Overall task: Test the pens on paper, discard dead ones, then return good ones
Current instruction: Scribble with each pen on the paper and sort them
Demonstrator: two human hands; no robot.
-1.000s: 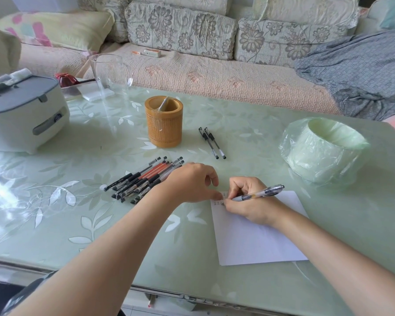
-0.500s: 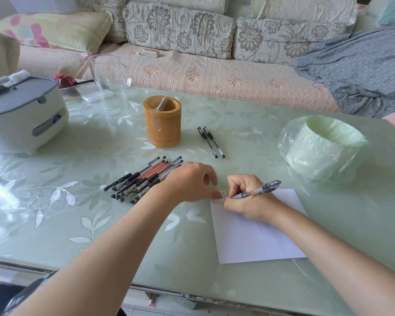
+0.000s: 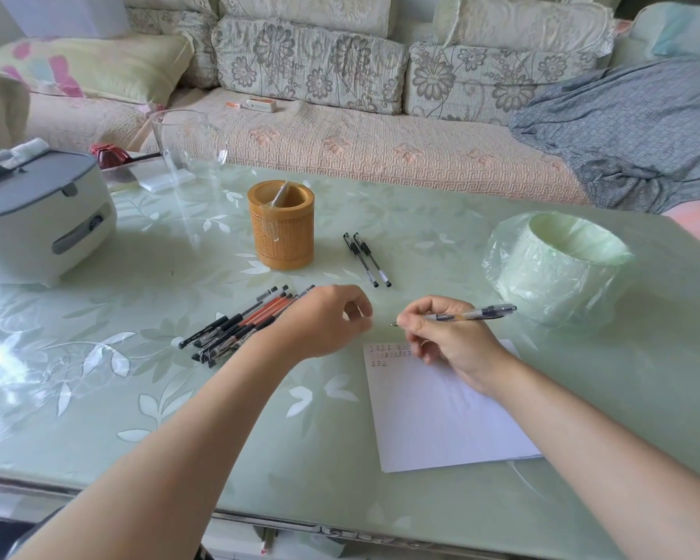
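Note:
My right hand (image 3: 449, 337) is shut on a clear-barrelled pen (image 3: 467, 315), whose tip hangs in the air above the top left corner of the white paper (image 3: 441, 418). Small test scribbles (image 3: 388, 353) mark that corner. My left hand (image 3: 324, 321) hovers loosely curled, holding nothing, just left of the paper and over the end of a pile of several black and red pens (image 3: 239, 327). Two black pens (image 3: 366, 258) lie apart behind the hands. A bamboo pen holder (image 3: 281, 226) stands further back with one thing in it.
A small bin lined with a green plastic bag (image 3: 558, 264) stands at the right. A white and grey appliance (image 3: 37, 212) sits at the left, a glass jug (image 3: 188, 151) behind the holder. A sofa with cushions runs along the table's far edge.
My right hand has lifted the pen off the paper, its tip now in the air. My left hand has let go of the paper's corner and drawn slightly left.

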